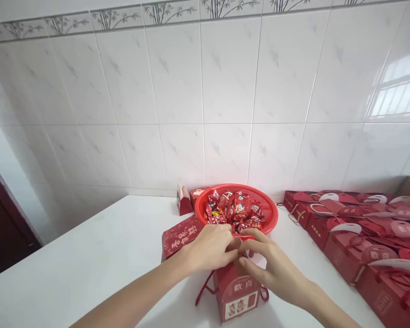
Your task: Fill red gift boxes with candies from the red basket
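Note:
A small red gift box [237,291] with a rounded front, pale lettering and a cream panel stands on the white table in front of me. Over its top edge, my left hand [213,246] is closed with bent fingers. From the other side, my right hand [271,266] pinches the top with thumb and fingers curved in. The fingers partly hide the opening, and what lies inside cannot be made out. Dark red cord [205,289] hangs from both sides of the box. Just behind the hands sits a red plastic basket [270,223] holding wrapped candies [241,207].
A flat red printed box or bag [181,236] lies left of the basket. Small red boxes [184,200] stand near the wall. Rows of red gift boxes [341,253] with cords fill the right of the white table [89,259]. A tiled wall [177,155] closes the back.

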Demonstrator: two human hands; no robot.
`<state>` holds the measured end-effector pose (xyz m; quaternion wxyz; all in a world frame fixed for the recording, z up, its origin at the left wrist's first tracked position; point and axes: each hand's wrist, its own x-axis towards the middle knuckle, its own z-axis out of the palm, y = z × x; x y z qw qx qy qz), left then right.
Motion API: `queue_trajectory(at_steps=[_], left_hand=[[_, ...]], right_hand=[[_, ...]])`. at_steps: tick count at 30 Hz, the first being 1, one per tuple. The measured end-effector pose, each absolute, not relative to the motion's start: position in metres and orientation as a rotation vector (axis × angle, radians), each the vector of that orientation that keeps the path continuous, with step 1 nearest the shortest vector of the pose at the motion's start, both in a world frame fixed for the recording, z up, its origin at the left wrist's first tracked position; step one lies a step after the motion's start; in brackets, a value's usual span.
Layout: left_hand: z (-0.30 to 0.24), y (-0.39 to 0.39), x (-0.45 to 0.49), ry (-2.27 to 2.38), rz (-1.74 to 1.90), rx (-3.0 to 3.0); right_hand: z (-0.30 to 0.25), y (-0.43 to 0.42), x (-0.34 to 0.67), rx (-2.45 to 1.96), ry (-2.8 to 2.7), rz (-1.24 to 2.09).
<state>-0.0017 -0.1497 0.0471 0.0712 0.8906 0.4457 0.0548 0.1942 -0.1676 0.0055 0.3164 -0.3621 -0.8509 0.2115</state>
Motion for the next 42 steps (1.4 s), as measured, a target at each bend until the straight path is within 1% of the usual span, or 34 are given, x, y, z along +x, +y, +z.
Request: queue_trajectory(at_steps=[4, 10, 15, 21, 24, 26, 30, 33, 36, 39, 42], left_hand=[[0.056, -0.152, -0.012, 1.454, 0.076, 2.545], [0.073, -0.151, -0.06, 1.208, -0.208, 2.227], [0.047, -0.142, -0.075, 1.166, -0.122, 1.891], [0.016, -0.129, -0.078, 1.001, -0.026, 1.652], [0.008, -0.132, -0.081, 0.967, -0.001, 1.602], [0.005, -0.134, -0.081, 0.968, 0.06, 1.613], [0.011, -0.138, -0.076, 1.032, 0.183, 1.748], [0.031, -0.138, -0.073, 1.07, 0.054, 1.875], [0.06, -0.13, -0.07, 1.09, -0.015, 1.968], [0.08, -0.108, -0.065, 1.109, 0.24, 2.064], [0.075, -0.071, -0.054, 1.166, 0.463, 2.183]], right_hand=[[0.01, -0.164, 0.21, -1.145, -2.304, 0.568], [0.016, -0.166, 0.217, -1.43, -2.319, 0.633], [0.013, -0.171, 0.21, -1.548, -2.466, 0.67], [0.008, -0.168, 0.218, -1.432, -2.492, 0.941], [0.006, -0.166, 0.218, -1.402, -2.471, 0.996], [0.005, -0.163, 0.216, -1.425, -2.466, 0.943], [0.009, -0.156, 0.217, -1.511, -2.494, 0.719], [0.025, -0.15, 0.225, -1.466, -2.541, 0.663], [0.046, -0.135, 0.236, -1.283, -2.485, 0.638], [0.055, -0.108, 0.237, -1.147, -2.28, 0.566], [0.041, -0.072, 0.224, -1.099, -2.025, 0.634]])
